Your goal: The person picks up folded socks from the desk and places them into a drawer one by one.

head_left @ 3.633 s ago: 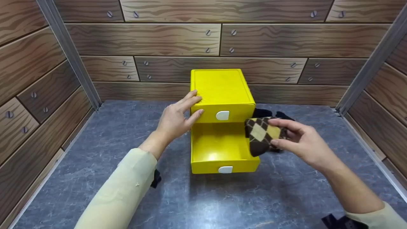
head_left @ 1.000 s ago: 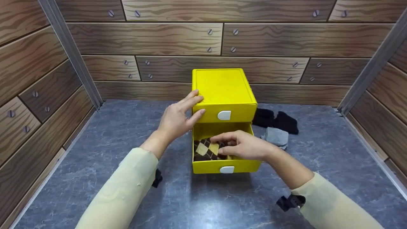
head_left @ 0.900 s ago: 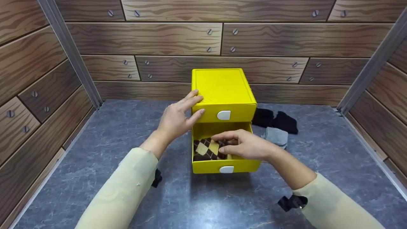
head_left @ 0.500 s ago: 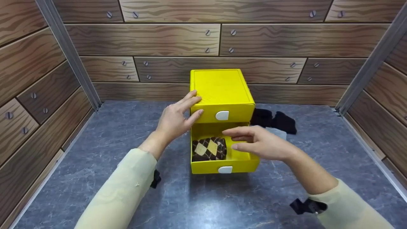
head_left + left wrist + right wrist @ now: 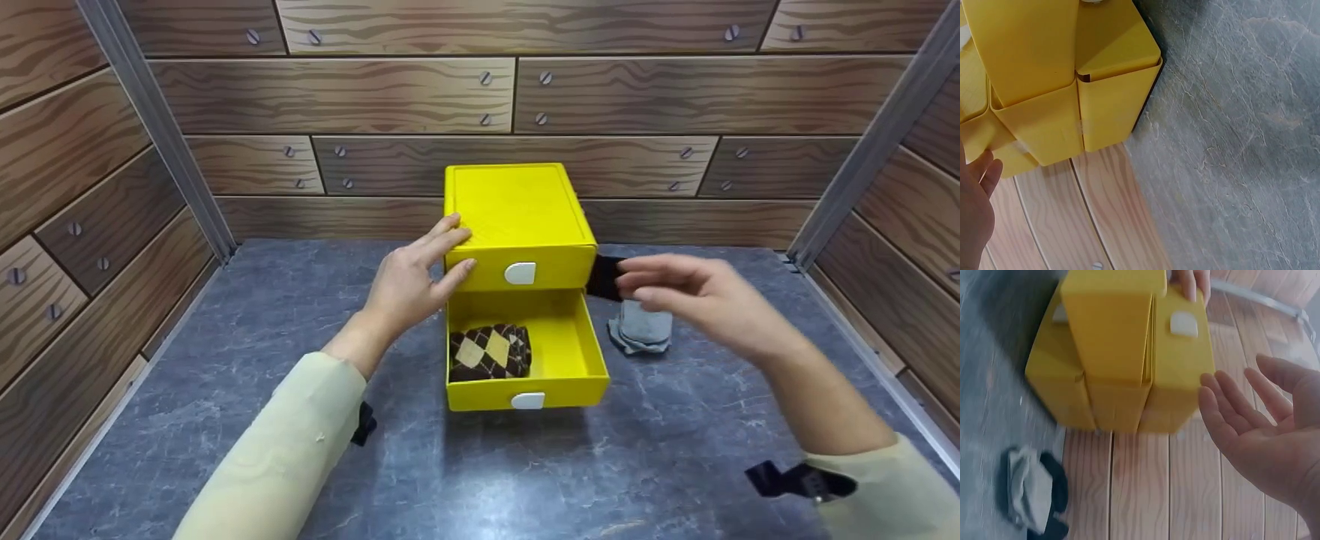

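Wood-grain panels with screw heads wall in a grey marbled worktop on three sides, filling the top and both edges of the head view. At the centre of the frame stands a yellow drawer box, its upper drawer closed behind a white tab and its lower drawer pulled out toward the bottom of the frame. An argyle sock bundle, brown and tan, lies in the left half of that lower drawer, against its front wall.

My left hand rests on the box's upper left front corner, fingers straight, fingertips touching the top edge and the face of the upper drawer; its grip is flat and closes on nothing. My right hand hovers at centre right of the frame, to the right of the box, fingers loosely spread, its grip holding nothing; the right wrist view shows the palm bare. Just below its fingers in the head view lies a grey sock bundle on the worktop, with a black sock beside it, partly hidden behind the box and my fingers.
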Available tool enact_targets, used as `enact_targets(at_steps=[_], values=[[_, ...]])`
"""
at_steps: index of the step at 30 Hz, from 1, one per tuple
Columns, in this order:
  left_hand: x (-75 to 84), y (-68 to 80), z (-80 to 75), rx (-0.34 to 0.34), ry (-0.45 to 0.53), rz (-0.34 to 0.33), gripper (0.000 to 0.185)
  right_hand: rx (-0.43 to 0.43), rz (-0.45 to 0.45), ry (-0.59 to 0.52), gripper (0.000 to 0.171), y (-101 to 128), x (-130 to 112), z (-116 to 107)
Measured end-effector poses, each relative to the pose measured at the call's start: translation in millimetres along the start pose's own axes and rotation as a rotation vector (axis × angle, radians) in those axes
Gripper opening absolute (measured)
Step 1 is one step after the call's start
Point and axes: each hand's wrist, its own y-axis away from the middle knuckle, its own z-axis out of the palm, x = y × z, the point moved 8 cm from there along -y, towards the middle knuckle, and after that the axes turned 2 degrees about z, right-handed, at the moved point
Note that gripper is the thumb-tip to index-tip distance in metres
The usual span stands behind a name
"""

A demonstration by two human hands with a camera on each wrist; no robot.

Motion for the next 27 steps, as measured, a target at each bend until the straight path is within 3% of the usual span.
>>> enact_targets(at_steps=[5, 10, 19, 27], values=[[-1.1, 0.7, -1.0, 0.002, -0.005, -0.001, 0.052, 0.135, 0.005, -0.035, 0.037, 3.0, 24.6, -31.8], [-1.4, 1.3, -1.0, -0.003, 0.002, -0.008, 0.052, 0.214, 0.005, -0.16, 0.035, 4.7, 58.0, -52.9], [-0.8, 1.4, -1.1, -0.008, 0.01, -0.018, 0.052, 0.266, 0.085, -0.252, 0.037, 5.8, 114.6, -66.1], [-0.3, 0.8, 0.9, -0.026, -0.004, -0.018, 0.053, 0.268, 0.175, -0.226, 0.038, 7.5, 154.9, -67.1]])
